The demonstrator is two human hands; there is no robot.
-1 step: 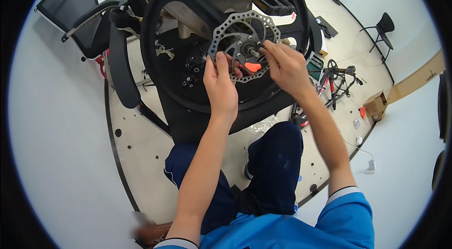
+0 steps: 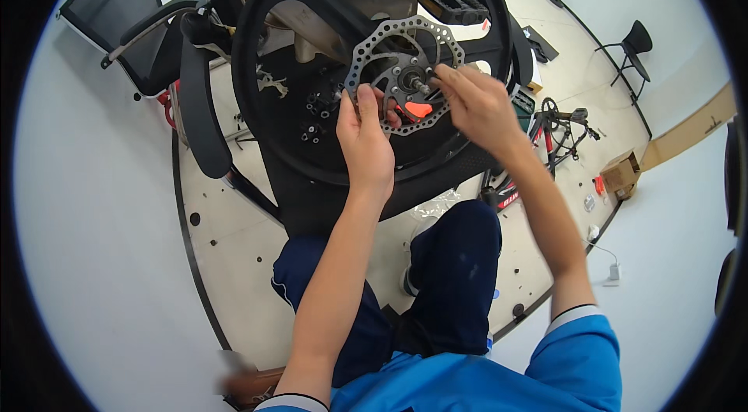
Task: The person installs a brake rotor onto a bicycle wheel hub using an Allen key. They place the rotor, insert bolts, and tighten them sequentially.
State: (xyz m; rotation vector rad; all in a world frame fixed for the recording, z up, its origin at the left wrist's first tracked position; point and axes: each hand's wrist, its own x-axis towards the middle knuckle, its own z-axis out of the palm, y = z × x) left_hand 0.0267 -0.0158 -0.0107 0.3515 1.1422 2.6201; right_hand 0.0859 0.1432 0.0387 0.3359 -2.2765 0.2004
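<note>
A silver disc brake rotor (image 2: 360,61) with a drilled rim sits at the hub (image 2: 417,83) of a black bicycle wheel (image 2: 248,100). My left hand (image 2: 366,143) grips the rotor's lower left rim, thumb on top and fingers behind it. My right hand (image 2: 485,104) is closed in a pinch at the right side of the hub, close to the rotor's bolts; whatever is between its fingertips is too small to make out. An orange-red piece (image 2: 418,110) shows through an opening low in the rotor. The wheel lies over a black chair seat (image 2: 327,206).
Several small dark metal parts (image 2: 313,133) lie inside the wheel's outline. A bicycle frame (image 2: 280,11) with a pedal (image 2: 453,7) stands just beyond. A chair armrest (image 2: 204,112) rises at left. Bike parts (image 2: 555,139) and a cardboard box (image 2: 622,172) are on the floor at right.
My right hand has turned slightly and its wrist and forearm have shifted a little to the right, fingertips still by the hub. My left hand and the rotor stay in place.
</note>
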